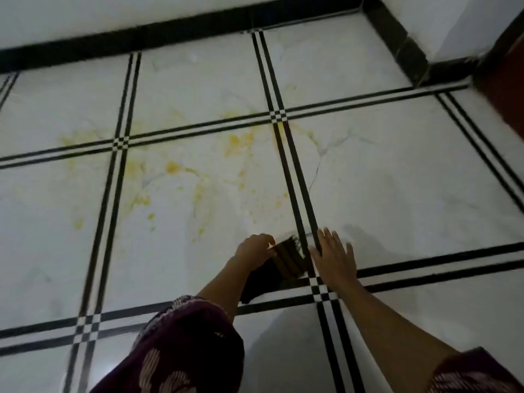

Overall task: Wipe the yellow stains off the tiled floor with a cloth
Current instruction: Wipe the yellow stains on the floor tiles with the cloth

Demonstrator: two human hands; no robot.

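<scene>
Yellow stains (173, 167) spread in blotches and drips across the white marble-look tiled floor (397, 180), mostly on the middle tile and over the black grout lines to its left and far side. A dark striped cloth (279, 265) hangs just above the floor near the tile crossing. My left hand (256, 249) grips the cloth's upper edge. My right hand (334, 255) is beside the cloth on its right, fingers straight and spread, holding nothing. The stains lie beyond and to the left of both hands.
A black skirting (170, 32) runs along the white wall at the far side. It turns round a wall corner (397, 38) at the upper right. A dark red-brown object (507, 80) stands at the right edge. My patterned maroon sleeves fill the bottom.
</scene>
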